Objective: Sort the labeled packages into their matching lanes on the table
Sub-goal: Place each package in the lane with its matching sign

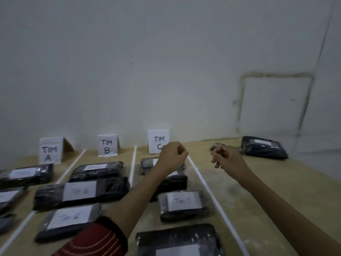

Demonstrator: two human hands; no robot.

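Black wrapped package [264, 147] sits unsorted on the surface [258, 183], well right of the TIM C sign [158, 141], while left hand [172, 157] and right hand [227, 160] hover near that sign, both curled and empty, so next up is probably reaching over and reading its label [262, 142].

Black packages [114, 189] in glossy wrap, each with a white label [79, 190]. The tabletop [276, 169] is pale tan, crossed by white strips [207, 189]. White sign cards [107, 145] carry black letters. The sleeve [96, 241] is red with white dotted lines and a dark cuff. The wall [166, 61] is greyish white.
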